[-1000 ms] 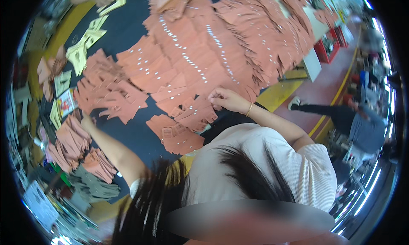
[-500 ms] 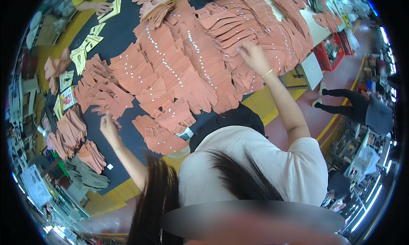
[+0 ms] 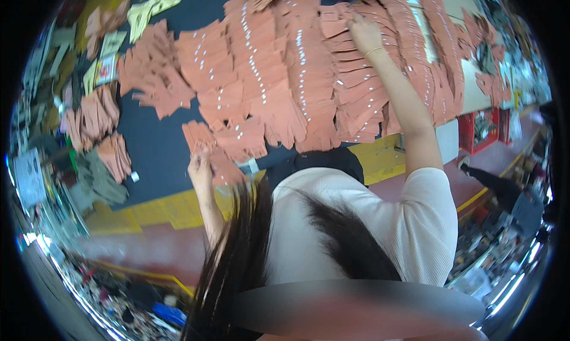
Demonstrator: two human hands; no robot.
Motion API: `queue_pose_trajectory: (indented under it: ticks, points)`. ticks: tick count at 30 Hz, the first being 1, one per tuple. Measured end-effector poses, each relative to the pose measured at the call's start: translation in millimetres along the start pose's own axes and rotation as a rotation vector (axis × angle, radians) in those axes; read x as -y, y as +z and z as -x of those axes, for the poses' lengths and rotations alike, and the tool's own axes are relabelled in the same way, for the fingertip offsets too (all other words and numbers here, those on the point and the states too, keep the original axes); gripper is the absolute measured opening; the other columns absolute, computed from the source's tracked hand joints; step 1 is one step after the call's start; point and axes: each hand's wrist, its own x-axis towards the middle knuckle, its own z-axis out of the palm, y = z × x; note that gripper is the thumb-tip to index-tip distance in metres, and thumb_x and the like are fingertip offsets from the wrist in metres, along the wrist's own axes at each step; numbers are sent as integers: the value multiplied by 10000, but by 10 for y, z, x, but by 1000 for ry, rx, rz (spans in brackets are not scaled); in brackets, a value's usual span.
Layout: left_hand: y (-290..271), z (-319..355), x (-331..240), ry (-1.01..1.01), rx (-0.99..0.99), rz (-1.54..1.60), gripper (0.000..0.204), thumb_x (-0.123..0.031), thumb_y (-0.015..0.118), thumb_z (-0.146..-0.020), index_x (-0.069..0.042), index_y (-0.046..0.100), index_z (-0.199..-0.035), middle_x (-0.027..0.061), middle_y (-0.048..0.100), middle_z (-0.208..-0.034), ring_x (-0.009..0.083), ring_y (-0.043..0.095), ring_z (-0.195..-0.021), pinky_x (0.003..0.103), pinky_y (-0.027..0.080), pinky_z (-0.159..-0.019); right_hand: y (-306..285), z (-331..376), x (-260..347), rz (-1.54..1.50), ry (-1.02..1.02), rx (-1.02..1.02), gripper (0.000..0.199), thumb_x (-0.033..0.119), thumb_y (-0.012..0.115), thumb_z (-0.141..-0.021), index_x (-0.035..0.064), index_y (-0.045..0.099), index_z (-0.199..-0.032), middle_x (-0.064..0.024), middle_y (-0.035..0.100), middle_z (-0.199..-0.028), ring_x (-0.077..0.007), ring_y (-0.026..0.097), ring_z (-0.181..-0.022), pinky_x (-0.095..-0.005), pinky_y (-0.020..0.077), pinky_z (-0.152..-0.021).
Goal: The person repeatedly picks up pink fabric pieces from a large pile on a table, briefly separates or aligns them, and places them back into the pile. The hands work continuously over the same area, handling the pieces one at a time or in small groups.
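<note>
Dark table surface (image 3: 151, 154) fills the left and middle of the view, bordered along its near edge by a yellow band (image 3: 160, 207) that runs left to right and meets the reddish floor (image 3: 142, 246) below it. Most of the surface is covered: overlapping rows of flat orange-brown cut pieces (image 3: 297, 74) with small white marks spread from the centre to the far right. Bare dark surface shows only in a patch at left centre, between the rows and smaller piles of orange pieces (image 3: 95, 118) at the left edge. Pale yellow pieces (image 3: 148, 8) lie at the far left corner. A red crate (image 3: 484, 130) stands on the floor just beyond the right end of the table, and clutter lines the floor at right and lower left.

Left hand (image 3: 200, 170) is raised at the near edge of the table, forearm rising from below, fingers loosely curled at a small near stack of orange pieces (image 3: 217, 148); whether it grips a piece cannot be told. Right arm is stretched far forward and up, nearly straight, with a thin bracelet at the wrist. Right hand (image 3: 363, 32) lies palm down on the far rows, fingers bent onto the pieces there; a firm hold cannot be confirmed.
</note>
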Motion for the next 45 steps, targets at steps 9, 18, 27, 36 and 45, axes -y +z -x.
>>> queue_pose_trajectory:
  ticks: [9,18,27,36,45]
  points:
    - [409,166,158,-47,160,114,221,-228,560,-918,-59,517,-782,-1,502,-536,62,439,-431,206,333,-407,-433,-428,-22,41,30,-93,130,252,552,-830,179,659,-820,-86,644,-625,-277,645,-554,-394,501,-463]
    - [913,443,43,-131,494,464,348,-226,589,-898,-17,503,-1163,99,595,-986,137,601,-809,256,491,-664,-1541,-27,1210,-702,-93,-145,192,299,641,-827,118,660,-885,-48,583,-545,-214,556,-428,-310,415,-397]
    - [929,614,296,-264,135,1024,179,-190,532,-943,-23,567,-889,31,599,-871,112,578,-770,286,508,-683,-1704,1031,2928,-785,-421,364,146,228,612,-734,84,621,-709,-112,601,-540,-257,635,-532,-383,496,-493]
    - [526,482,591,-263,-57,858,299,-150,506,-941,62,479,-1151,157,608,-1079,241,638,-958,383,549,-796,-951,389,2642,-559,-391,327,138,184,608,-777,66,645,-840,-126,626,-865,-290,631,-801,-417,498,-711]
    - [400,419,571,-142,-8,869,315,-154,490,-943,70,478,-1163,173,604,-1092,253,639,-954,374,538,-807,-828,355,2754,-280,-345,487,151,83,540,-769,29,639,-870,-148,649,-865,-293,641,-872,-420,497,-753]
